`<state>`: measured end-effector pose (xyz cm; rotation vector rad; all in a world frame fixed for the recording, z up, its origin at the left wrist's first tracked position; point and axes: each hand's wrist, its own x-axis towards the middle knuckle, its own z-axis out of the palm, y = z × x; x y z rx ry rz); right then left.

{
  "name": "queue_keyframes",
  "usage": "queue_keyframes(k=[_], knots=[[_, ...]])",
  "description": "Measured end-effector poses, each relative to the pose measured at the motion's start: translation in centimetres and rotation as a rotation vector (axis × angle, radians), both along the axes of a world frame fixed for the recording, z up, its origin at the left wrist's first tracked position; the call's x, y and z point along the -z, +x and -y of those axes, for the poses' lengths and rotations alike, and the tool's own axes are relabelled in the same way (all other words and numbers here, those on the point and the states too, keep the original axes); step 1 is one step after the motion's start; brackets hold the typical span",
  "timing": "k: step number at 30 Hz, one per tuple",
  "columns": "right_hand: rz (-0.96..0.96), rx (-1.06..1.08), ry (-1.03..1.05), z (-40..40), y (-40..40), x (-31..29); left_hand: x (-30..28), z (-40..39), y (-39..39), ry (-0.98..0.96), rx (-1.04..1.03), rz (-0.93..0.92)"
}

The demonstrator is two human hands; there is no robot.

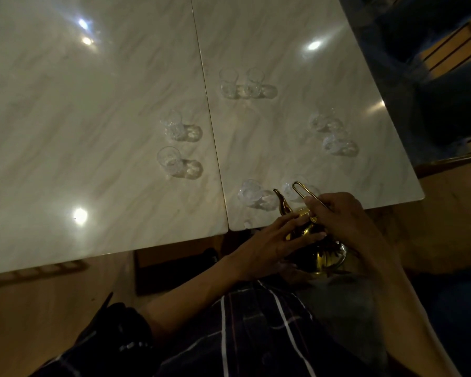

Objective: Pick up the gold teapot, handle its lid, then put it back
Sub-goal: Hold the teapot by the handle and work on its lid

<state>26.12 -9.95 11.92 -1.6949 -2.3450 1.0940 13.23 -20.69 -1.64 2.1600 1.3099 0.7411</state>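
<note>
The gold teapot (320, 255) is held in the air just off the near edge of the marble table (98, 137), above my lap. Its curved spout (282, 204) points up and away from me, and its thin wire handle (303, 191) loops over the table edge. My right hand (343, 221) grips the handle and the pot's top. My left hand (267, 243) lies across the pot's upper body with fingers spread over the lid area. The lid itself is hidden under my fingers.
Several clear glass cups stand in pairs on the table: two at the back (241, 83), two on the left (172, 142), two on the right (331, 134), two near the front edge (252, 194). A seam (210, 118) splits the tabletop. A dark chair is at upper right.
</note>
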Motion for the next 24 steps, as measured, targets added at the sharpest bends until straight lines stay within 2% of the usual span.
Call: queue_keyframes(k=[24], knots=[[0.025,-0.032,-0.002,-0.1,-1.3,0.8,1.1,0.7,-1.0,-0.022,-0.032,-0.026]])
